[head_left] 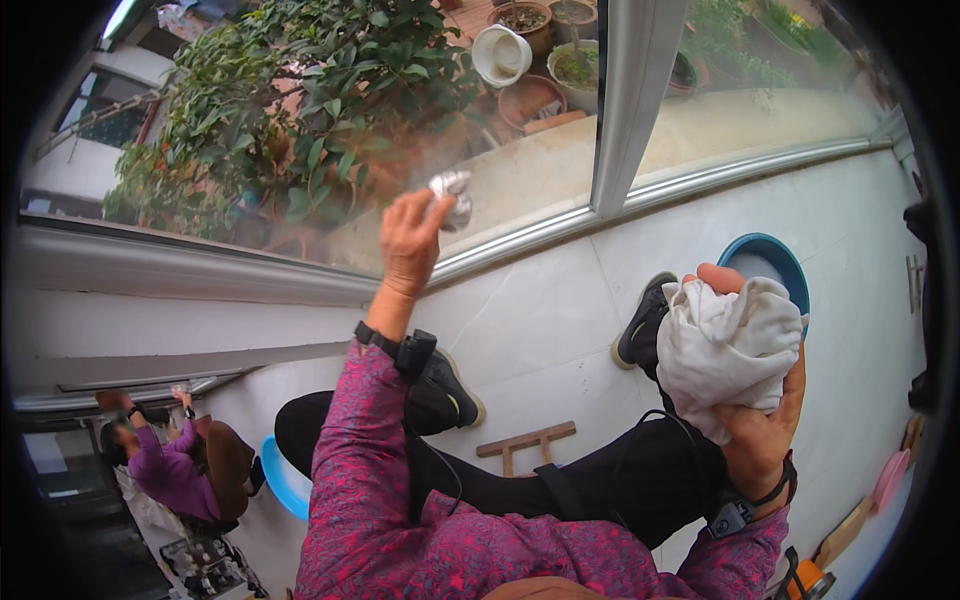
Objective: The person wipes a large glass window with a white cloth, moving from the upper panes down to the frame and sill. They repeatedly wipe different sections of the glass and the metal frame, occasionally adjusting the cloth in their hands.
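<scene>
My left hand [408, 243] is raised to the large window pane [540, 160], its fingers closed round a small crumpled white-and-grey wad [452, 198]. The wad is at the glass low on the pane; whether it is paper or cloth I cannot tell. Over on the right, my right hand [757, 440] grips a bunched white cloth [725, 340] from below, with fingertips showing at its upper edge. Behind that cloth, on the floor, a blue basin [765, 245] holds something whitish and is partly hidden.
A metal window frame [627, 110] divides the panes; potted plants stand beyond. A small wooden stool [525, 446] lies between my legs. Another person [180, 465] works at the far left by a light-blue basin [285, 480]. An orange object [808, 578] is at lower right.
</scene>
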`<state>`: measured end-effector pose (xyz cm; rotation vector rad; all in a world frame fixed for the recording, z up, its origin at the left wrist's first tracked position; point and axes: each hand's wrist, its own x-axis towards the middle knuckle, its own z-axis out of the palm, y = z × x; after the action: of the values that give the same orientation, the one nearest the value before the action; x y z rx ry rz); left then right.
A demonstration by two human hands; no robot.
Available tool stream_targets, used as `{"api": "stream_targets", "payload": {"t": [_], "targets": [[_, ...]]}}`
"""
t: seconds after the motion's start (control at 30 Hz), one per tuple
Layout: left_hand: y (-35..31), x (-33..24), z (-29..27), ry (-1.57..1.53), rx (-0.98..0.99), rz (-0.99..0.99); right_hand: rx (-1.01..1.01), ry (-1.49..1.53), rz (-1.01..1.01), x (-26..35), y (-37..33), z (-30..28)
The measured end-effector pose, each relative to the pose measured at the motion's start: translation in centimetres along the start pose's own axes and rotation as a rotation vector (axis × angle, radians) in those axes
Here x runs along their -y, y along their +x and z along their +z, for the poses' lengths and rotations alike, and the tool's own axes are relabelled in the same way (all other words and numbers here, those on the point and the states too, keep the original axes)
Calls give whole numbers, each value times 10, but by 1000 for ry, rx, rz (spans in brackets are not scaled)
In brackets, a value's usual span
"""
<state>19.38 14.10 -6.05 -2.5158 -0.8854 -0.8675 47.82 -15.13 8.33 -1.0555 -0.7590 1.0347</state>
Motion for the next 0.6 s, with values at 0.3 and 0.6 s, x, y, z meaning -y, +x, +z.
{"api": "stream_targets", "payload": {"t": [0.3,0.6], "targets": [[76,17,-11,124,-266,69,48,-71,-72,-3,8,3],[47,-15,5,80,84,241,44,-71,-48,4,8,6]]}}
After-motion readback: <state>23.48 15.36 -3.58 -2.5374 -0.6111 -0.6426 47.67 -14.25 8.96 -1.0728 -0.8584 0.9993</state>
